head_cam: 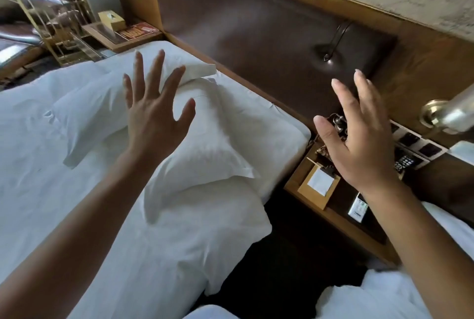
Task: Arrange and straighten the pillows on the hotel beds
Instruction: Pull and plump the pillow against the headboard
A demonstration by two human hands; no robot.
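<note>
Pillows number two on the bed: the near pillow lies askew across the head end, and the far pillow sits beyond it against the brown headboard, partly covered by the left hand. A second bed is cut off at the lower right. Items on the bedside worktop between the beds are small and hard to make out. Both hands are raised with fingers spread, holding nothing: the left hand above the pillows, the right hand above the worktop.
</note>
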